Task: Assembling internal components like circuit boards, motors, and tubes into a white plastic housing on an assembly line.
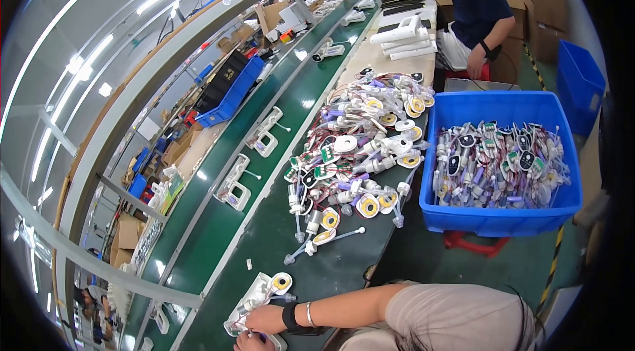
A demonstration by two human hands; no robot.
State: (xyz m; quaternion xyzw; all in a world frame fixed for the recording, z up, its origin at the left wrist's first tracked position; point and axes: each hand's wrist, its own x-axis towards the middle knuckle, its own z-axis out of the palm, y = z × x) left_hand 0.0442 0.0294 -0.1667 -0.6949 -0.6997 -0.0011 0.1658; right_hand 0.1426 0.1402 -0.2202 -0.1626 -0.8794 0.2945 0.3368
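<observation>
Occupying three o'clock: blue bin (489, 222), heaped with wired assemblies (493, 169). Seven o'clock: fingers (247, 336) at white housing (251, 297), grip indiscernible.

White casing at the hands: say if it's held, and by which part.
Right hand and left hand are at the near end of the white casing; exact grip hidden.

From here, the dark green counter (350, 258) bears a white plastic housing (250, 293) at its near end. Reckoning from that, a pale scrap (249, 263) lies at twelve o'clock; a tangled heap of wired parts (360, 143) sprawls toward one, with stacked white casings (405, 39) beyond.
</observation>
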